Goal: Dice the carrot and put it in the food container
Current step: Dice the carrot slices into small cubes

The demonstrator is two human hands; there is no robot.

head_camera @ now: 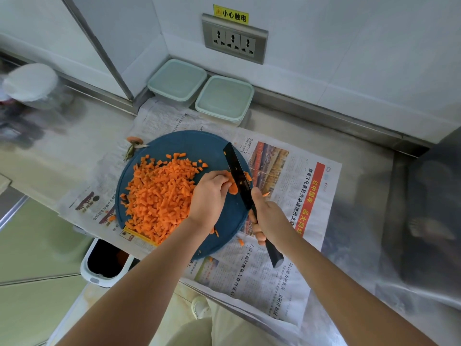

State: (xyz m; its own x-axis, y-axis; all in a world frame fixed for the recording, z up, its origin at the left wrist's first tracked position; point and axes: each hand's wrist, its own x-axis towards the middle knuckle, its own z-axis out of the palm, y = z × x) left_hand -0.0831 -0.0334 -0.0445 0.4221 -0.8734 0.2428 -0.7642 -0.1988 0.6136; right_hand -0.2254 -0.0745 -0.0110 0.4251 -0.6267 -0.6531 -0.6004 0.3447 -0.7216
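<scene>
A round blue cutting board [189, 143] lies on newspaper and carries a big heap of diced carrot [159, 193] on its left half. My left hand [208, 196] curls its fingers over a small remaining carrot piece [233, 186] on the right side of the board. Against that piece stands the black blade of a knife [238, 174], whose handle my right hand [265, 217] grips. Two lidded pale green food containers [177, 81] [224, 99] sit side by side at the back against the wall.
Newspaper [287, 186] covers the steel counter under the board. A carrot top and peel scraps [133, 144] lie left of the board. A white bin [106, 262] stands on the floor below the counter edge. A wall socket [234, 38] is behind; a blurred white-lidded jar [31, 82] is far left.
</scene>
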